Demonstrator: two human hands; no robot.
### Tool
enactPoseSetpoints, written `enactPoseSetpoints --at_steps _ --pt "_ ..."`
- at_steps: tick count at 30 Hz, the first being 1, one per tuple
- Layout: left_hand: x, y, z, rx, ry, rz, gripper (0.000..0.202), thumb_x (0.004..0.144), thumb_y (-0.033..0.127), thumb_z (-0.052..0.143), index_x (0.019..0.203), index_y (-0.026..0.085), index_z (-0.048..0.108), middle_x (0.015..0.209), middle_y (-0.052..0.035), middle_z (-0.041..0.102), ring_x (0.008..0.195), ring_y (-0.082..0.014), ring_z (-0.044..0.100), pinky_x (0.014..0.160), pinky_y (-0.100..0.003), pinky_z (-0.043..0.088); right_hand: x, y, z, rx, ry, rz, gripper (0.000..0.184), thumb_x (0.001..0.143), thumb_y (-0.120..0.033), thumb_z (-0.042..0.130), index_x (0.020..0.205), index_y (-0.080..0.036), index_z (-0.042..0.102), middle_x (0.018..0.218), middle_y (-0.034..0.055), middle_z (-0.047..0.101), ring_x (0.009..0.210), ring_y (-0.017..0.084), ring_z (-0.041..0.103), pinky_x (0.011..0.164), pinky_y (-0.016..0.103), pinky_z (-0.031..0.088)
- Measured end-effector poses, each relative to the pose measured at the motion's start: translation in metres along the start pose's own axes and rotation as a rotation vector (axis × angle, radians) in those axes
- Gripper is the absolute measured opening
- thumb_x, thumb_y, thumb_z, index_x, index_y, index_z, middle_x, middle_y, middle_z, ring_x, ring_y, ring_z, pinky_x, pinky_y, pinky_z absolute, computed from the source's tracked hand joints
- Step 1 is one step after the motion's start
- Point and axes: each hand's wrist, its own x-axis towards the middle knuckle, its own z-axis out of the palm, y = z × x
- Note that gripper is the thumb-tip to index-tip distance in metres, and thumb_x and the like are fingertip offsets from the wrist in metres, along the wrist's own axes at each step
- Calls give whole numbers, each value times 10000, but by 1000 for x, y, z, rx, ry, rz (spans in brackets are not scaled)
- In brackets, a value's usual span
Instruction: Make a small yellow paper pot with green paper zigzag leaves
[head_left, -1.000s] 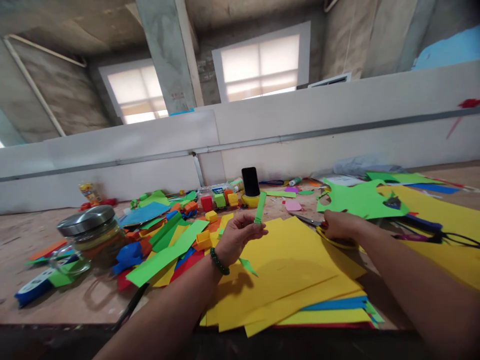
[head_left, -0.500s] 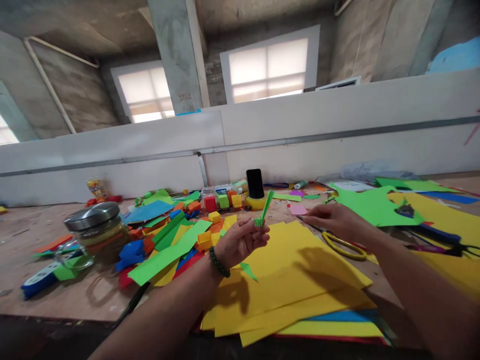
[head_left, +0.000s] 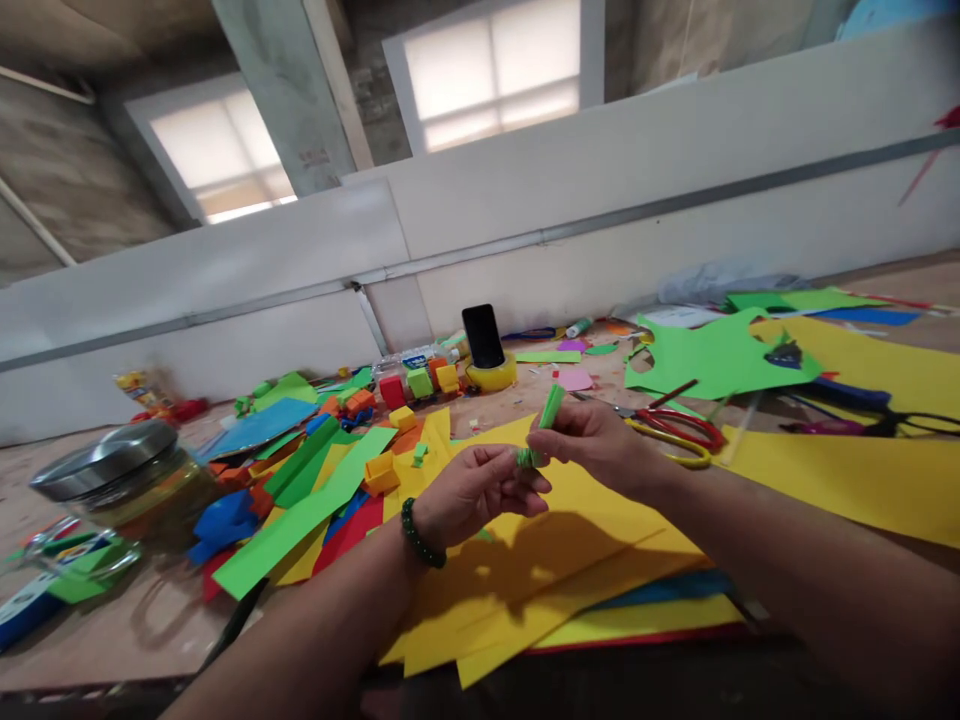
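Over the stack of yellow paper sheets (head_left: pixel 570 560), both my hands meet at a folded green paper strip (head_left: pixel 552 407). My left hand (head_left: pixel 480 482), a dark beaded bracelet on its wrist, pinches the pleated lower part between thumb and fingers. Closed on the strip just above that is my right hand (head_left: pixel 611 445), its fingertips partly hidden. The strip's loose end sticks up past the fingers. Just right of my right hand lie scissors with red handles (head_left: pixel 694 428) and yellow-handled scissors (head_left: pixel 694 460).
A lidded glass jar (head_left: pixel 142 490) stands at the left by green paper strips (head_left: pixel 315 505) and small folded paper cubes (head_left: pixel 381 472). A phone (head_left: pixel 484 336) leans upright on a yellow tape roll (head_left: pixel 495 374) at the back. Green cut paper (head_left: pixel 720 355) lies right.
My right hand has come leftward from beside the scissors and taken hold of the green strip next to my left hand. The view has shifted and tilted somewhat.
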Motion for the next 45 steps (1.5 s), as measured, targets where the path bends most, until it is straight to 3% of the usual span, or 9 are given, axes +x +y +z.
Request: enactPoseSetpoints --at_steps 7,14,17,21,26,31,35,39,45 --pt "-1 3 6 102 100 41 351 742 390 738 960 119 691 791 -54 684 668 -104 652 703 -231 516 0 8 2 -115 85 39 295 704 -436 725 641 -158 648 575 -17 584 533 94 510 507 237 403" --pt "-3 4 10 371 80 87 381 786 468 662 925 113 671 821 -59 647 675 -117 645 685 -241 509 1 10 7 9 39 65 259 715 -404 737 724 -167 635 617 -19 626 527 90 558 522 227 454" --pt "-3 4 14 445 117 187 442 782 493 652 1026 126 618 856 -64 646 666 -134 646 665 -269 519 0 6 8 17 44 48 289 728 -441 725 732 -165 640 604 -22 603 531 93 556 529 234 464" --pt "-4 4 17 422 162 260 453 774 489 664 1036 147 524 879 -74 674 681 -158 667 692 -318 531 -1 0 7 -20 73 22 337 780 -488 661 721 -158 635 591 -9 602 557 102 564 547 237 470" --pt "-6 8 14 461 169 173 324 797 425 661 941 137 631 962 -85 691 781 -159 681 715 -255 485 -2 1 1 -47 47 -28 299 805 -436 649 695 -159 616 602 -10 601 532 88 543 521 224 456" --pt "-5 13 10 378 234 162 368 742 387 722 1014 142 687 834 -53 707 728 -133 662 731 -250 482 -5 -2 -4 -120 -45 -76 180 718 -327 748 754 -176 657 697 -5 613 630 115 577 581 246 479" --pt "-4 12 13 288 286 191 451 673 349 785 1029 125 622 735 -32 698 675 -141 675 674 -243 476 -7 -8 -3 -343 17 -163 130 780 -316 688 761 -187 698 706 19 639 669 138 575 620 268 472" --pt "-4 10 17 319 353 255 437 627 295 820 901 149 514 730 -34 702 699 -178 698 640 -238 454 -5 -11 -1 -400 45 -222 165 802 -347 654 744 -202 709 707 28 647 665 151 581 633 286 480" --pt "-4 5 21 409 331 266 329 745 331 721 900 151 492 744 -46 700 718 -187 705 646 -248 456 -4 1 -2 -279 -30 -78 225 824 -405 623 768 -201 699 742 28 653 708 160 591 641 275 489"
